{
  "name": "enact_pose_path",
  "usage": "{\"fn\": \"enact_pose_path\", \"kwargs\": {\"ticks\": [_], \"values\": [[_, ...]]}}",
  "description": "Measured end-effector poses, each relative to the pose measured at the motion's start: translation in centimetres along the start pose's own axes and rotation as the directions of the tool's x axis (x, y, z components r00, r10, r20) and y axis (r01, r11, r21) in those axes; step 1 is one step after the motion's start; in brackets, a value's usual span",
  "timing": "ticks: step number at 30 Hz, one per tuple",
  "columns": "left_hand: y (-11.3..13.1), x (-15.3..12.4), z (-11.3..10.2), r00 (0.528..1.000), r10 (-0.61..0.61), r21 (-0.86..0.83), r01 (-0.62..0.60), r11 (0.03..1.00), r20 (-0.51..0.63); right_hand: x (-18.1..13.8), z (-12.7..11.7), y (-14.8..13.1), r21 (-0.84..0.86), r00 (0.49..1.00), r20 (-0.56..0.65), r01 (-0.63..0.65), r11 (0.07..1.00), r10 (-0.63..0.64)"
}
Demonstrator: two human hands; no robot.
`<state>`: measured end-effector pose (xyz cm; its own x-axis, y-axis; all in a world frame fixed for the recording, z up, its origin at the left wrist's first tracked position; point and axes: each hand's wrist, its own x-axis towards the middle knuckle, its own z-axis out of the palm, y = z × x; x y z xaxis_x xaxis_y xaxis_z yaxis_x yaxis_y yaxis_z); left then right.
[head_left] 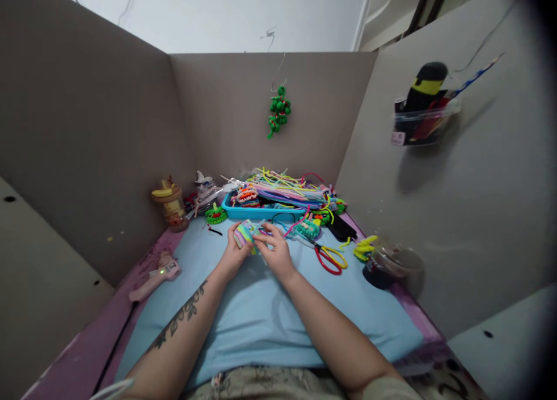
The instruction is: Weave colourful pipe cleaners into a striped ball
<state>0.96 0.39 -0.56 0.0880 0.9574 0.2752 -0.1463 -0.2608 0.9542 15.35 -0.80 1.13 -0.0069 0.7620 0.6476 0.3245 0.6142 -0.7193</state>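
My left hand [234,254] is closed round a small pastel-striped piece of fuzzy pipe cleaners [244,232], in pink, yellow, green and pale blue. The fingers of my right hand [277,254] pinch at the right side of this piece, near its pale blue part; exactly what lies between those fingertips is too small to make out. Both hands are over the light blue cloth [261,313]. Just beyond my right hand lies a teal fuzzy figure [308,227]. Scissors [331,259] with red and yellow handles rest to the right.
A blue tray [265,214] heaped with pipe cleaners [287,188] stands at the back. A pink glue gun [156,278] lies at left, its light green. Nearby are a green figure [216,214], a black phone-like slab [342,229] and a dark tub [378,272]. Grey panels [226,110] enclose three sides.
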Motion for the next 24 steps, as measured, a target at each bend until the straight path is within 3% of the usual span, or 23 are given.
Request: {"fn": "enact_pose_path", "kwargs": {"ticks": [5,15,20,24], "values": [[-0.1,0.1,-0.1,0.999,0.034,-0.013,-0.034,0.999,0.037,0.1,0.1,0.2,0.106,0.998,0.028,-0.055,0.993,0.053],[-0.9,0.4,-0.2,0.997,0.041,-0.054,-0.038,0.998,0.065,0.2,-0.2,0.2,0.033,0.997,0.064,0.029,0.999,-0.031],[-0.2,0.3,-0.1,0.999,-0.021,0.027,0.020,0.999,0.043,0.5,-1.1,-0.1,0.061,0.999,-0.041,0.027,0.998,-0.025],[0.4,0.0,-0.2,0.988,-0.065,0.119,0.048,0.992,0.141,1.1,-2.3,0.0,0.072,0.993,-0.115,0.020,0.997,-0.012]]}}
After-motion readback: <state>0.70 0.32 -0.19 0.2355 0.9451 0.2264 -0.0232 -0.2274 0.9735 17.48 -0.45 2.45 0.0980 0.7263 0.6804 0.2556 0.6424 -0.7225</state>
